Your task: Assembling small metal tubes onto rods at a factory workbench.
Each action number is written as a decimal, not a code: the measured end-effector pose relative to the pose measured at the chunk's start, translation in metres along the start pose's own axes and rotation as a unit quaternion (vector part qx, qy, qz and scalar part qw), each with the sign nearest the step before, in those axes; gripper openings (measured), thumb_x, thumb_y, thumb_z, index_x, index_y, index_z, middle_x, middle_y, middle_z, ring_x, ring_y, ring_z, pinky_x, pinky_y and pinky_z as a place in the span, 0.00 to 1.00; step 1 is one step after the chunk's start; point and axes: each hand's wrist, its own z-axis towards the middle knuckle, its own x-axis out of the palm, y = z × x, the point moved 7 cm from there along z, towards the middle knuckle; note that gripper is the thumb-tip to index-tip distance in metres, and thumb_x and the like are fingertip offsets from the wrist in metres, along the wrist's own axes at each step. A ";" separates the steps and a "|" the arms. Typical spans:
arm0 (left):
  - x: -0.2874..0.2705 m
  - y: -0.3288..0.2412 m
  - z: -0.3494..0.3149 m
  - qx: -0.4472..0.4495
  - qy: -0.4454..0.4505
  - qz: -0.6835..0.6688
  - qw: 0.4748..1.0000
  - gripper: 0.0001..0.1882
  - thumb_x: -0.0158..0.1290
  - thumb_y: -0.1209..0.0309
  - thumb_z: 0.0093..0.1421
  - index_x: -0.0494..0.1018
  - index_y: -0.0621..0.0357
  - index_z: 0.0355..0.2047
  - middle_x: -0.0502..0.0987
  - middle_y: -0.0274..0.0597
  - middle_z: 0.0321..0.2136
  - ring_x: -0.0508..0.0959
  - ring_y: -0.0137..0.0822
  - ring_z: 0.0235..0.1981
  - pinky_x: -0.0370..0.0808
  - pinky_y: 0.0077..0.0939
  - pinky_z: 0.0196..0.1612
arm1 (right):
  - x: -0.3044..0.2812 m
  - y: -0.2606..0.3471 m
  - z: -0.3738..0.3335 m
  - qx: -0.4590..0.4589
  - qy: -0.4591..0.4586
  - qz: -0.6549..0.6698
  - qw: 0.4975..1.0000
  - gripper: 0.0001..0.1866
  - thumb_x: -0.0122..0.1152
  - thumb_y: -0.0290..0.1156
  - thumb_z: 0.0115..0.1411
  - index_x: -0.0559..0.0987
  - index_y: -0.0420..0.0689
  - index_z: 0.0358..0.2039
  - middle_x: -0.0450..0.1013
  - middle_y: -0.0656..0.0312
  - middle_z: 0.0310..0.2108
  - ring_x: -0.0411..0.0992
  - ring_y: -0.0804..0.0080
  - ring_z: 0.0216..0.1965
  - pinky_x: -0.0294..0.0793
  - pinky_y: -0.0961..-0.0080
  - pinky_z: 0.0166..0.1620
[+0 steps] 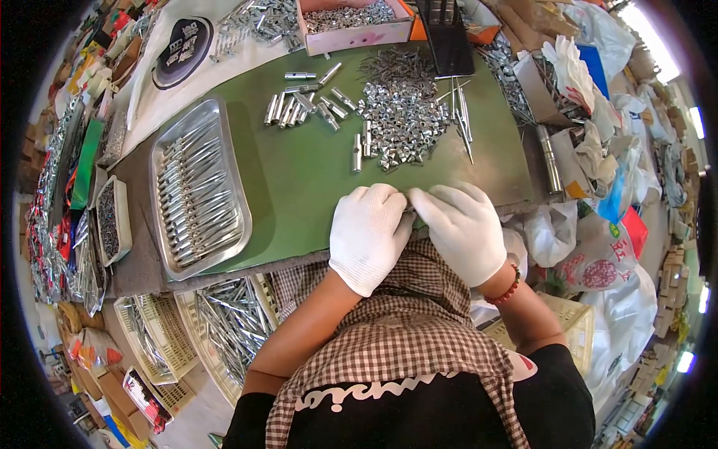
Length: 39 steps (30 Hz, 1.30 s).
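Observation:
In a white knit glove, my left hand point(368, 238) is closed at the front edge of the green work mat point(307, 187). My right hand point(467, 230), gloved the same way, pinches with its fingertips close to the left thumb. Whatever lies between the fingers is too hidden to make out. Just beyond the hands stand a few short metal tubes point(357, 152) beside a heap of small shiny metal pieces point(407, 120). Dark thin pins point(396, 66) are piled behind that heap. Farther left lies a group of metal sleeves point(299, 108).
A steel tray point(244, 224) at the left holds a row of slim metal rods. Long thin metal rods point(464, 120) lie to the right. A pink box point(359, 36) of small parts stands at the back. Cream baskets point(179, 340) with metal parts sit below the table.

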 end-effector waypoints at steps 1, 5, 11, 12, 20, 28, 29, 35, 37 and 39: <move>0.001 0.000 0.000 0.000 -0.001 -0.001 1.000 0.09 0.63 0.73 0.48 0.75 0.56 0.30 0.74 0.42 0.29 0.75 0.48 0.33 0.71 0.42 0.36 | -0.004 -0.003 -0.002 0.000 0.000 0.001 1.000 0.21 0.60 0.25 0.50 0.76 0.41 0.46 0.76 0.61 0.33 0.74 0.62 0.38 0.74 0.63 0.46; -0.001 0.001 -0.002 -0.010 -0.006 0.005 1.000 0.07 0.62 0.73 0.51 0.78 0.55 0.31 0.76 0.39 0.29 0.76 0.46 0.33 0.72 0.40 0.38 | -0.044 -0.083 -0.036 0.219 -0.074 -0.126 0.965 0.25 0.62 0.26 0.52 0.75 0.40 0.53 0.77 0.54 0.40 0.75 0.53 0.43 0.74 0.59 0.49; 0.001 0.001 -0.001 -0.016 -0.004 0.004 1.000 0.06 0.62 0.72 0.52 0.81 0.52 0.32 0.77 0.37 0.29 0.76 0.45 0.32 0.72 0.39 0.37 | -0.049 -0.171 -0.106 0.319 -0.025 -0.315 0.894 0.30 0.62 0.29 0.58 0.72 0.49 0.63 0.73 0.45 0.46 0.73 0.45 0.47 0.71 0.55 0.52; 0.001 0.001 -0.002 -0.014 -0.007 0.006 1.000 0.06 0.62 0.72 0.52 0.81 0.51 0.33 0.77 0.37 0.29 0.76 0.44 0.32 0.72 0.39 0.37 | -0.049 -0.181 -0.114 0.368 -0.016 -0.276 0.888 0.29 0.62 0.29 0.58 0.72 0.50 0.63 0.74 0.45 0.48 0.72 0.45 0.48 0.71 0.55 0.52; 0.001 0.001 -0.004 -0.018 -0.002 0.016 1.000 0.06 0.62 0.72 0.52 0.81 0.52 0.32 0.76 0.37 0.28 0.76 0.44 0.32 0.71 0.40 0.37 | -0.055 -0.130 -0.097 0.354 -0.149 -0.101 0.918 0.29 0.58 0.22 0.57 0.73 0.42 0.62 0.74 0.47 0.50 0.73 0.50 0.49 0.71 0.62 0.56; -0.001 -0.002 -0.003 -0.001 -0.005 0.022 1.000 0.07 0.63 0.71 0.51 0.79 0.54 0.31 0.76 0.39 0.29 0.76 0.46 0.33 0.71 0.41 0.38 | -0.009 -0.018 -0.066 0.300 0.119 0.023 0.946 0.32 0.69 0.23 0.50 0.77 0.49 0.59 0.76 0.51 0.36 0.76 0.54 0.35 0.77 0.64 0.38; -0.001 -0.002 -0.003 -0.004 -0.006 0.022 1.000 0.07 0.63 0.71 0.51 0.79 0.54 0.31 0.76 0.39 0.29 0.76 0.46 0.33 0.71 0.41 0.38 | -0.017 -0.023 -0.060 0.316 0.093 0.007 0.944 0.32 0.69 0.23 0.50 0.77 0.50 0.59 0.77 0.52 0.36 0.77 0.56 0.33 0.77 0.66 0.37; 0.002 -0.001 -0.004 -0.016 0.000 0.025 1.000 0.07 0.63 0.72 0.51 0.80 0.53 0.32 0.77 0.38 0.28 0.77 0.45 0.33 0.71 0.40 0.38 | -0.048 -0.140 -0.101 0.442 -0.068 -0.089 0.890 0.29 0.63 0.32 0.62 0.73 0.49 0.64 0.77 0.50 0.48 0.76 0.54 0.47 0.73 0.64 0.52; 0.001 -0.002 -0.005 -0.022 0.000 0.027 0.999 0.07 0.63 0.72 0.51 0.80 0.53 0.32 0.76 0.38 0.28 0.77 0.45 0.33 0.71 0.41 0.38 | -0.054 -0.154 -0.095 0.377 -0.023 -0.255 0.890 0.24 0.65 0.35 0.59 0.79 0.50 0.56 0.77 0.50 0.41 0.75 0.51 0.42 0.73 0.60 0.47; 0.002 -0.003 -0.004 -0.009 -0.004 0.022 1.000 0.07 0.63 0.71 0.51 0.81 0.53 0.32 0.76 0.38 0.29 0.76 0.45 0.33 0.72 0.40 0.39 | -0.054 -0.141 -0.074 0.310 -0.063 -0.251 0.915 0.20 0.66 0.35 0.58 0.80 0.49 0.52 0.77 0.51 0.40 0.75 0.51 0.43 0.73 0.61 0.47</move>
